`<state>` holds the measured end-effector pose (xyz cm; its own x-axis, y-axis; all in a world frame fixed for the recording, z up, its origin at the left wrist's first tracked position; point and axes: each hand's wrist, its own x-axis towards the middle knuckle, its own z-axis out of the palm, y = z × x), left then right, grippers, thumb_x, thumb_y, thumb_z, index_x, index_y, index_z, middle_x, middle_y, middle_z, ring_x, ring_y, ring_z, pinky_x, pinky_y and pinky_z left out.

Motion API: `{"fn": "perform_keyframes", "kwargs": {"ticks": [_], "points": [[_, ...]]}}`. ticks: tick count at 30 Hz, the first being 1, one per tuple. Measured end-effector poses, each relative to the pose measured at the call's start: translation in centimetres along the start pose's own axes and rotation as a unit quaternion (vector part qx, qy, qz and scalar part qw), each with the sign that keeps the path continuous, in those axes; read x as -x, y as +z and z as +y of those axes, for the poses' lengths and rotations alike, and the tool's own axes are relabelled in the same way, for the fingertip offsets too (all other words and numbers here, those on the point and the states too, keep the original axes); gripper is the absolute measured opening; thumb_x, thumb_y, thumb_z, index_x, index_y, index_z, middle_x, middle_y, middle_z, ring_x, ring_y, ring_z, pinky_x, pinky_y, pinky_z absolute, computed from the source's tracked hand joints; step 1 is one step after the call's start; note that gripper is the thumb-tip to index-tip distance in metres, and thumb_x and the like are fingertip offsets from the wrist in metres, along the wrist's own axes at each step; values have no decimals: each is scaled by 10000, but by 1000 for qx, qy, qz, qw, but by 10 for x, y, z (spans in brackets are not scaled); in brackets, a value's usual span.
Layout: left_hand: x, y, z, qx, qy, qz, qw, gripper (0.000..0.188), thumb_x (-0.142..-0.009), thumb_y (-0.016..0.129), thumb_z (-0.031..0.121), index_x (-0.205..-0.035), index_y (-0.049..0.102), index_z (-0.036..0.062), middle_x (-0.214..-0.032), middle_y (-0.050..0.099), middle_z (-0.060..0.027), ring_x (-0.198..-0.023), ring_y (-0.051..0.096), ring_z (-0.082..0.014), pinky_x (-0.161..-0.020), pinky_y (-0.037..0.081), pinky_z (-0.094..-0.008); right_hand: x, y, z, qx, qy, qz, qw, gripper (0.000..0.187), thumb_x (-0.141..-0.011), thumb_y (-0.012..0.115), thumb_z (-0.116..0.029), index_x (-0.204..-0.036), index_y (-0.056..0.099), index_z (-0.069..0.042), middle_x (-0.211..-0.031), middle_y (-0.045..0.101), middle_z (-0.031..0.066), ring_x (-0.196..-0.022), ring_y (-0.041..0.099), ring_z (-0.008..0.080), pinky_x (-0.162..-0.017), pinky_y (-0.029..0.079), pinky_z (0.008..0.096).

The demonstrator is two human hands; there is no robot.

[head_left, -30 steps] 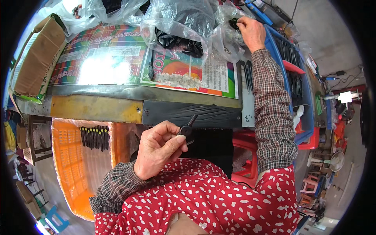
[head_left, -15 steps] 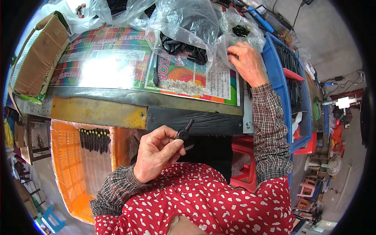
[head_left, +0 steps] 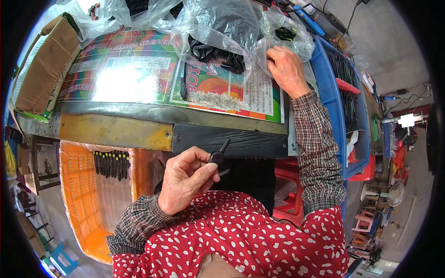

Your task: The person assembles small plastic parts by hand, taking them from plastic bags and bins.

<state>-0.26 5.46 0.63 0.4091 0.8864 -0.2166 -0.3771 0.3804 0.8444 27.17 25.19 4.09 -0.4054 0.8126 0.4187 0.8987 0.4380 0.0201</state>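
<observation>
My left hand point(head_left: 186, 180) pinches a small black plastic part point(head_left: 218, 157) between thumb and fingertips, above my lap in front of the bench edge. The part has a round disc with a thin stem pointing up and to the right. Out over the right side of the bench, my right hand point(head_left: 288, 70) has its thumb and fingers closed at the near edge of a small clear plastic bag point(head_left: 302, 42). Black pieces with yellow-green bits point(head_left: 284, 34) show inside that bag. Beside it lies a larger clear bag point(head_left: 222, 23) with black parts point(head_left: 232, 62) at its mouth.
An opened cardboard box point(head_left: 45, 62) stands at the bench's far left. Below the bench edge point(head_left: 116, 131) sits an orange basket point(head_left: 81, 194) with a row of black pieces point(head_left: 111, 164). To the right are a blue crate point(head_left: 330, 106) of black parts and a red stool point(head_left: 289, 204).
My right hand has shifted slightly left and up along the small bag's edge, its fingers drawn closer together. My left hand keeps the black part in nearly the same place.
</observation>
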Motion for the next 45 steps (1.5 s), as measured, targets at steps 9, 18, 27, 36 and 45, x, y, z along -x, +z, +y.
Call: {"fn": "perform_keyframes", "kwargs": {"ticks": [9, 18, 27, 36, 45], "points": [[6, -3, 1, -5, -10, -4, 1000, 90, -930, 567, 70, -962, 534, -8, -730, 632, -54, -534, 509, -42, -453, 384, -167, 6, -2, -1, -102, 51, 25, 993, 124, -785, 615, -141, -838, 629, -30, -825, 603, 124, -827, 590, 317, -730, 458, 420], [12, 2, 0, 1, 4, 2, 1000, 83, -930, 565, 78, -954, 535, 5, -718, 624, -75, -486, 466, -62, -414, 316, -180, 17, -16, -9, -230, 119, 100, 961, 79, -792, 634, -79, -817, 604, -11, -702, 636, 92, -636, 640, 194, -594, 481, 309], [10, 4, 2, 4, 16, 16, 1000, 91, -931, 557, 79, -964, 524, 2, -731, 615, -79, -489, 453, -65, -415, 300, -183, 33, -32, -33, -291, 106, 167, 936, 84, -876, 592, -72, -907, 581, 6, -738, 607, 52, -647, 572, 96, -589, 468, 246], [11, 1, -1, 82, -19, 19, 996, 102, -936, 564, 125, -973, 528, 37, -731, 620, -76, -492, 473, -77, -407, 301, -183, 89, -64, -119, -464, 150, 34, 873, 93, -860, 605, 1, -945, 614, 38, -808, 624, 52, -688, 598, 93, -630, 489, 225], [21, 8, -1, 89, -25, 9, 996, 110, -935, 568, 101, -977, 524, 10, -742, 623, -65, -505, 479, -57, -402, 321, -179, 126, -63, -169, -578, 122, -6, 807, 153, -802, 630, 77, -949, 637, 34, -851, 647, 70, -776, 645, 124, -693, 518, 232]]}}
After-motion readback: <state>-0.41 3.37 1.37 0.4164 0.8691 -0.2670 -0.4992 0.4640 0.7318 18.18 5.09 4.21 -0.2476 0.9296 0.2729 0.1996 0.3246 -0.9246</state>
